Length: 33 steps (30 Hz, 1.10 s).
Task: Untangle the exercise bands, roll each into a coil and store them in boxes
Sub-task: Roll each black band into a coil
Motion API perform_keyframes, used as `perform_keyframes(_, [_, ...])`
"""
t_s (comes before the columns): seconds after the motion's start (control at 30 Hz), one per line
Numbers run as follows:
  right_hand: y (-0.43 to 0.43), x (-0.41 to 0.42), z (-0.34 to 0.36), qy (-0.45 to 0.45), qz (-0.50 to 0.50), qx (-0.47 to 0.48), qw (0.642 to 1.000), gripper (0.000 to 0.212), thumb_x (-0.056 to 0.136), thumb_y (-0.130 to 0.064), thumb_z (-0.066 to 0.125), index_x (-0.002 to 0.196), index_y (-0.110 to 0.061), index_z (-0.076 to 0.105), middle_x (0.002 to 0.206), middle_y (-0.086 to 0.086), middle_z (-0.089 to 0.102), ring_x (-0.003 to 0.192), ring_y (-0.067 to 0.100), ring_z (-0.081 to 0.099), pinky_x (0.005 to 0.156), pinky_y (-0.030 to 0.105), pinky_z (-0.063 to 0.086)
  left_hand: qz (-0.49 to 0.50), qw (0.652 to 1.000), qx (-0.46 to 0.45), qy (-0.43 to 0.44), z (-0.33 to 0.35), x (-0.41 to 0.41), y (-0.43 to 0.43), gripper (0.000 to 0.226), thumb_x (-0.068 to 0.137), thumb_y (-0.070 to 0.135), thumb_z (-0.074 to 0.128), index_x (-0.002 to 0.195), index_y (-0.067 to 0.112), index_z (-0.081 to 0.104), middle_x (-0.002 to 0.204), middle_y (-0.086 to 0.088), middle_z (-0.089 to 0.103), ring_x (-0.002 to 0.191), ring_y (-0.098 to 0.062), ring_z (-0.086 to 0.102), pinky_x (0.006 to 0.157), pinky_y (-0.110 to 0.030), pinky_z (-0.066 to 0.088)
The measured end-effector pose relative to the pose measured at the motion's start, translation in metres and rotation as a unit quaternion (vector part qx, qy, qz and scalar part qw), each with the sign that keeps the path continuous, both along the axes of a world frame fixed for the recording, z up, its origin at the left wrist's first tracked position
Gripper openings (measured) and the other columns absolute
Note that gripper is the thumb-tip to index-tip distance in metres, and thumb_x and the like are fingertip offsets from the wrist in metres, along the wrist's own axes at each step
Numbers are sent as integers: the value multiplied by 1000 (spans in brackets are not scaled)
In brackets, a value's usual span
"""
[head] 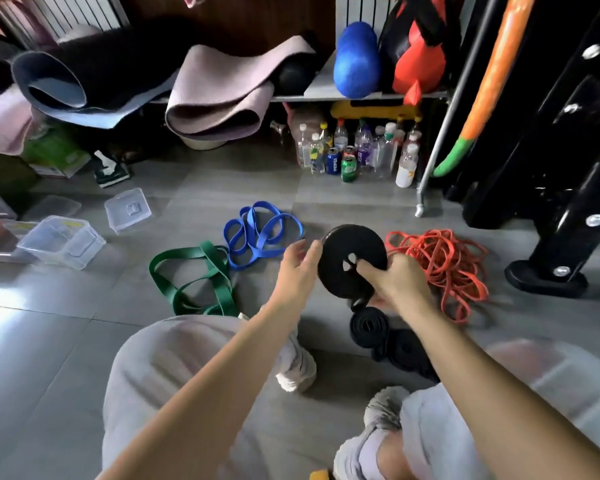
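Nearest, between my knees, two more rolled black bands [378,327] lie touching on the floor. Just above them my right hand [392,282] pinches the black coil [350,261] at its lower right, fingertips curled into its centre hole. My left hand [300,268] is loose, fingers apart, at the coil's left edge. A green band [194,278] sprawls to the left and a red tangle [440,268] lies right, behind the coil. The blue band [260,233] is farther back. At far left stands a clear plastic box [61,240]; I cannot tell what it holds. A separate clear lid [127,209] lies beyond it.
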State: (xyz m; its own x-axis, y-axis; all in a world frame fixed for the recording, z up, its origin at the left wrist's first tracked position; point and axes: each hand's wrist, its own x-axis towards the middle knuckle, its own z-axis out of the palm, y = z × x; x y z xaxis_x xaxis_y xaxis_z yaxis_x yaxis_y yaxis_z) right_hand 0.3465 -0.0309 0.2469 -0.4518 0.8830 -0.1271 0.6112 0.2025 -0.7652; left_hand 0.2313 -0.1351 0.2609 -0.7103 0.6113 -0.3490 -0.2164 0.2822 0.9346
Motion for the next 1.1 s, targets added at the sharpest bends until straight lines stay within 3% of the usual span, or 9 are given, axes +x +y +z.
perform_keyframes(0.13, [35,-18,-49,-11,-50,-61,997,40,76,-43,65,54,-13,53,52,-3,52,56,20,50,43,23,34,-50,951,-103,-286,-64,5,24,71,84,75,28,137,29,41,129,-1,46,118,-39,50,91,-53,42])
perform_keyframes(0.23, [53,-31,-95,-35,-65,-122,990,39,78,-43,65,59,-10,57,56,3,57,62,27,55,50,29,43,-21,912,-47,-406,-108,0,45,68,89,69,31,124,15,53,105,-13,63,91,-32,64,72,-40,53])
perform_keyframes(0.33, [67,-45,-145,-65,-64,-174,981,41,79,-43,64,67,-4,61,66,9,62,69,27,58,54,25,42,57,912,-46,-403,-147,-15,68,45,94,51,44,116,14,57,95,-14,70,86,-25,68,61,-29,54])
perform_keyframes(0.43, [84,-64,-190,-107,-64,-216,968,44,80,-47,62,63,-8,56,63,6,57,71,26,55,59,26,37,92,916,-67,-384,-190,-33,89,30,95,43,48,113,20,56,118,-19,62,108,-33,62,74,-40,56])
perform_keyframes(0.57, [110,-89,-251,-176,-50,-227,957,42,75,-46,66,54,-13,50,47,-2,51,42,11,54,40,15,40,142,892,-94,-420,-250,-58,112,23,98,34,47,107,15,56,124,-22,55,116,-37,55,79,-48,54])
perform_keyframes(0.67, [120,-101,-288,-241,-34,-240,940,47,67,-57,61,68,-10,62,64,5,66,65,25,65,59,27,52,178,870,-117,-445,-291,-66,123,22,98,33,46,103,15,57,119,-21,55,112,-38,56,70,-47,56])
perform_keyframes(0.83, [127,-117,-337,-345,10,-193,919,55,67,-63,57,91,-14,66,95,6,68,90,28,64,65,27,41,239,823,-129,-498,-347,-67,131,22,94,27,49,96,8,58,109,-18,58,110,-38,58,79,-48,54])
perform_keyframes(0.97, [124,-122,-363,-390,43,-146,908,57,69,-64,56,98,-15,66,107,7,67,100,29,63,68,30,41,289,768,-135,-556,-374,-65,130,34,95,32,45,108,3,58,112,-17,62,101,-33,61,74,-43,49])
perform_keyframes(1.1, [124,-124,-373,-444,75,-111,886,60,70,-63,57,106,-16,65,117,7,63,107,27,60,73,31,41,271,788,-155,-530,-383,-58,131,18,98,17,39,91,7,52,95,-17,60,82,-34,59,70,-47,47])
